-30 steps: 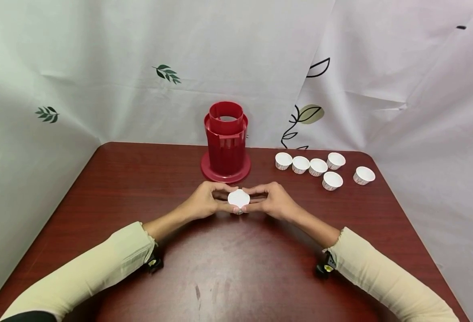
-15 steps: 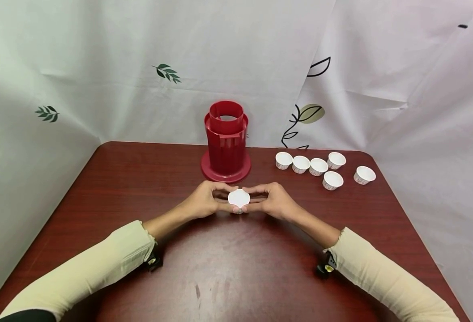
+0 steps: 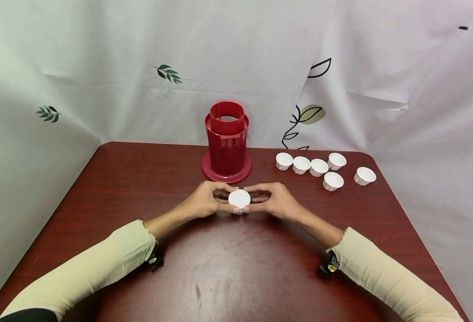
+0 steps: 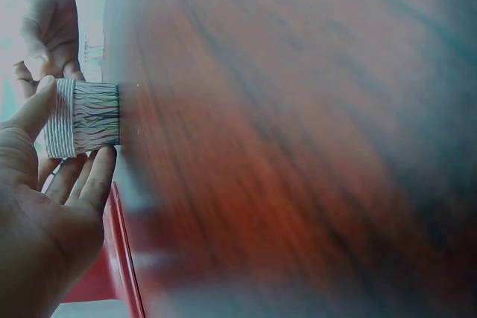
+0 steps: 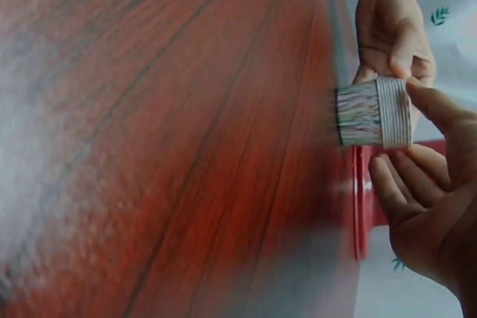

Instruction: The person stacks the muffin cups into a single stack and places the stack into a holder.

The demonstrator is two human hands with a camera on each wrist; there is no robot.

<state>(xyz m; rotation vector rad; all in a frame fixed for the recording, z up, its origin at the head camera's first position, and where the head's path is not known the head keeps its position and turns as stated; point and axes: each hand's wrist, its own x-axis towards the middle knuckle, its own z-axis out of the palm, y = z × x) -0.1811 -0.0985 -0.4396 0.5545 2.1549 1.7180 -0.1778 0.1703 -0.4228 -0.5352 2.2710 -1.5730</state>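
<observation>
Left hand (image 3: 204, 202): we see thumb and fingers pinching one side of the cup stack (image 3: 239, 197), in front of the red holder (image 3: 227, 154).
Right hand (image 3: 278, 202): mirrors the left, pinching the stack's opposite side.
Cup stack: nested paper cups, upright, ridged rims uppermost, in front of the red holder and apart from it; whether its base touches the table (image 3: 236, 268) we cannot tell.
Loose cups (image 3: 333, 181): six, upright, to the right of the red holder; the rightmost stands apart.
Step in hand: we judge it to be steadying or squaring the stack.
Next move: we judge that it calls for even pressure from both hands, lest the thin rims buckle or the nest tilt.
</observation>
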